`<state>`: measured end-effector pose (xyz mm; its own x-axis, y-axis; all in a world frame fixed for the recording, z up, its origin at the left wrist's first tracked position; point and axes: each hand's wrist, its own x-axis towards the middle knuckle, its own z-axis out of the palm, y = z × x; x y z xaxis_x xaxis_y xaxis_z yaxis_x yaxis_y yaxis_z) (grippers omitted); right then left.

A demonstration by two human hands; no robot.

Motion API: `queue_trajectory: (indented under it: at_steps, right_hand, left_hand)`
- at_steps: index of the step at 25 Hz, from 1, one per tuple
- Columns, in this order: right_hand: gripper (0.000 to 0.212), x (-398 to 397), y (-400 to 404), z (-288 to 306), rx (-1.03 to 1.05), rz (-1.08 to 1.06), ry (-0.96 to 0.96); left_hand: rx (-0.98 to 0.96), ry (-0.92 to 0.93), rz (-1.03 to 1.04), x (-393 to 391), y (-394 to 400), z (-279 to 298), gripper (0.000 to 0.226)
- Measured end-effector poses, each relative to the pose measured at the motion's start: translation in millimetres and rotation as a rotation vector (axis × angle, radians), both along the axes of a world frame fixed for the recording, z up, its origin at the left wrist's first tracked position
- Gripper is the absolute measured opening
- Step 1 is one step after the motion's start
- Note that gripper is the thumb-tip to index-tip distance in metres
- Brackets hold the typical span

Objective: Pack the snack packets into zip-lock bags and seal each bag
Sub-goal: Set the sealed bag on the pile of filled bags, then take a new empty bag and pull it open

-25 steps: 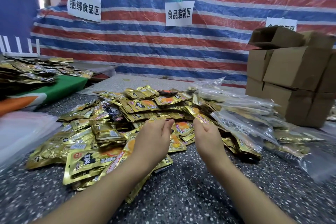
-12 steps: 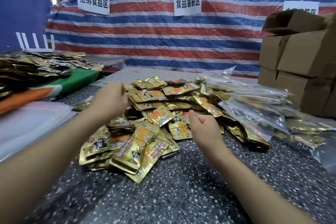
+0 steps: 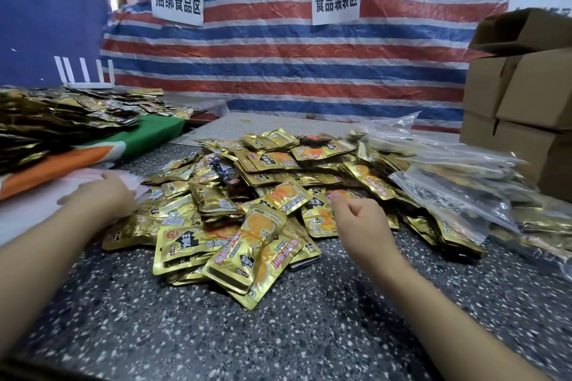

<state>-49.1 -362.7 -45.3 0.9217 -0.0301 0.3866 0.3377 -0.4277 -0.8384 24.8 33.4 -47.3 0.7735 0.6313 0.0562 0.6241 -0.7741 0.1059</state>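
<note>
Head view, wall sign (image 3: 336,2) (食品装袋区), gold packets (image 3: 263,195)

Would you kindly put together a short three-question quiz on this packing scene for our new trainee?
1. True or false: the right hand grips a filled zip-lock bag.
2. Which hand reaches to the stack of empty bags at the table's left side?
A. left hand
B. right hand
C. neither
3. Fill in: the filled zip-lock bags lie between the pile of gold snack packets and the stacked cardboard ____.

Key:
1. False; its fingers are curled over the packets and hold no bag.
2. A; the left hand.
3. boxes.
</note>
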Motion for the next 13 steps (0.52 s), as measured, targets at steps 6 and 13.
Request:
queue_trajectory:
  at_steps: [6,13]
  right_hand:
    - [0.061,-3,0,1,0.025,0.009,0.042]
    - [0.064,-1,-1,-2,-0.010,0.035,0.033]
  left_hand:
    - [0.130,0.084,-0.054,-11,-3,4,0.037]
    - [0.164,-0.019,-0.014,-13,-4,0,0.015]
